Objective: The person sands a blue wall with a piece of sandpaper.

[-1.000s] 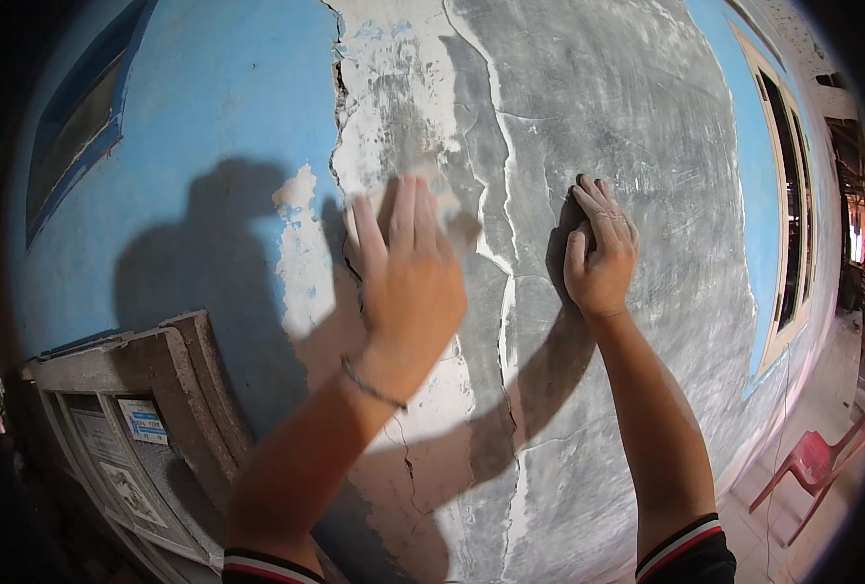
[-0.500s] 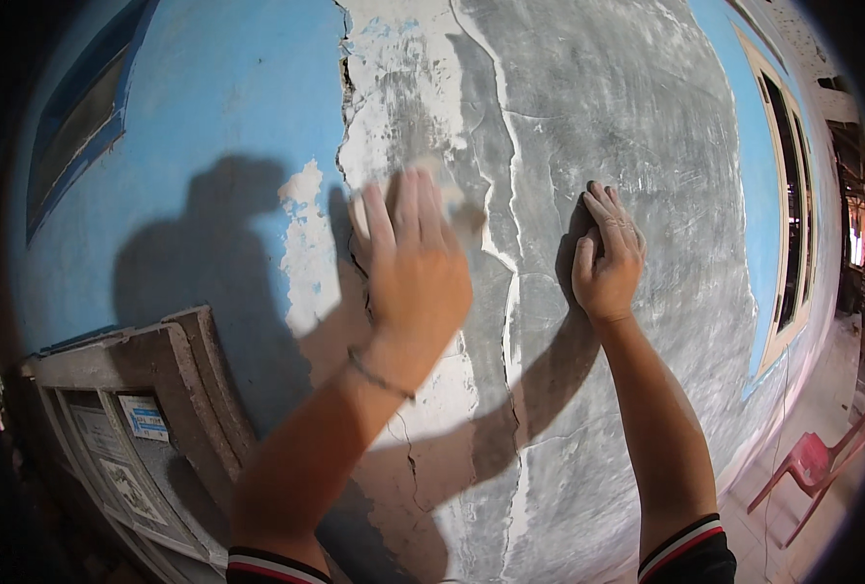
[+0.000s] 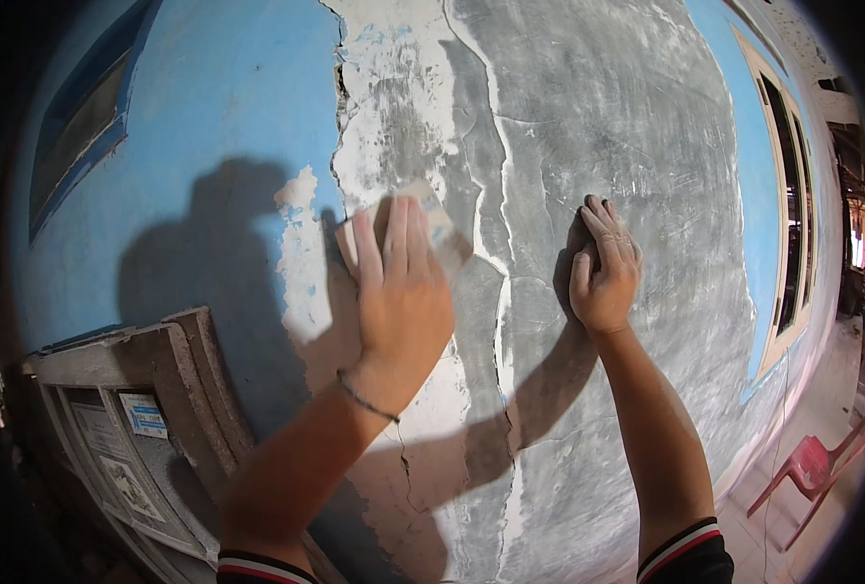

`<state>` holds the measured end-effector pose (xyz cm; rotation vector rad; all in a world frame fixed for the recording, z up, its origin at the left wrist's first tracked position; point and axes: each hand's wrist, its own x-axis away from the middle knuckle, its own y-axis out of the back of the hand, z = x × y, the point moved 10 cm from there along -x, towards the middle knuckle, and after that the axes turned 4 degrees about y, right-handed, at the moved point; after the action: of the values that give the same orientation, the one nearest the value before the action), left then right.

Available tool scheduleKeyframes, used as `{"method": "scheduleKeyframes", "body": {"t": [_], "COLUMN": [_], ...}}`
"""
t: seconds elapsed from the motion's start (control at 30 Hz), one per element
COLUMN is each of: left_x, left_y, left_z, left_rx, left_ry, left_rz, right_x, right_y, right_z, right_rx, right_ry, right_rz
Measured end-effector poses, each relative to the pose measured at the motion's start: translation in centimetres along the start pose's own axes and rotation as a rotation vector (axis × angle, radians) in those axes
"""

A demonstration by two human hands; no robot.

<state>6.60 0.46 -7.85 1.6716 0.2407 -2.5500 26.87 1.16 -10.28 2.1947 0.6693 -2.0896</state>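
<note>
Bracelet [image 3: 366, 397] rings the left wrist; past it, the left hand [image 3: 405, 307], fingers spread, holds a flat pale piece [image 3: 441, 218] against the wall [image 3: 588, 477], between a dark crack [image 3: 339, 92] and a white one [image 3: 503, 292]; both sit lower than half a second ago, so rubbing reaches lower plaster; the right hand [image 3: 608, 277] leans, seemingly unladen; farther stands a red chair [image 3: 810, 463].

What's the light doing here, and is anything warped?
Head view: a broad shadow of head and shoulders darkens the blue wall; head view: a narrower shadow runs below the right hand; head view: the pale window frame bows, and the corners go black.
</note>
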Motion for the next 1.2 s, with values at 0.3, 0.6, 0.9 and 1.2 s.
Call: {"method": "scheduleKeyframes", "body": {"t": [0.3, 0.6, 0.9, 1.2], "left_x": [-3.5, 1.8, -3.7, -0.1], "left_y": [-0.6, 0.3, 0.6, 0.5], "left_z": [0.9, -0.3, 1.4, 1.3], "left_rx": [-0.026, 0.179, 0.094, 0.082], "left_ry": [0.026, 0.053, 0.1, 0.118], "left_rz": [-0.012, -0.022, -0.051, -0.037], "right_x": [0.3, -1.0, -10.0, -12.1], "right_y": [-0.4, 0.0, -1.1, -3.7], "right_z": [0.7, 0.5, 4.2, 2.4], "right_rx": [0.024, -0.023, -0.365, -0.346], "right_ry": [0.019, -0.038, -0.013, -0.099], "right_rz": [0.021, 0.045, -0.065, -0.1]}}
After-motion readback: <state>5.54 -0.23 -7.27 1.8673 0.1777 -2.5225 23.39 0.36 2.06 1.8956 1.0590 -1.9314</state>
